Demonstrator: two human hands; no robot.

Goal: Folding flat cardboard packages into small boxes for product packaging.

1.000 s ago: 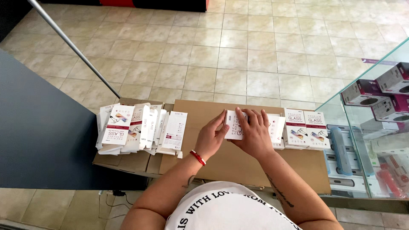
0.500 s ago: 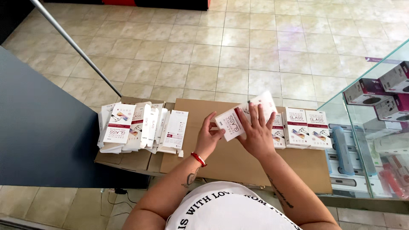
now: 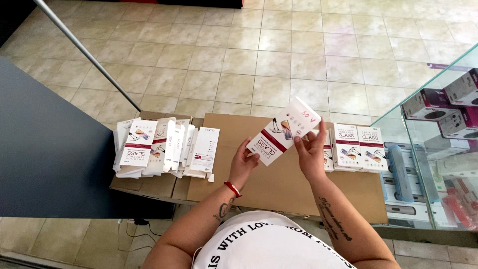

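Both hands are gripping one flat white box [image 3: 285,130] w/ a dark red stripe, tilted, raised above the cardboard sheet [image 3: 259,189]. Left hand [image 3: 244,163] is pinching its lower end; right hand [image 3: 311,152] is pinching its lower right edge, fingers curled round it. A red bracelet [image 3: 232,189] is sitting on the left wrist. Just beside the right hand, similar boxes [image 3: 356,148] are lying in a row. Further left, a loose pile of boxes [image 3: 159,147] is lying. A glass cabinet [image 3: 438,149] is standing at right.

Shop, glass display case [image 3: 428,149], boxed stock [image 3: 164,147]
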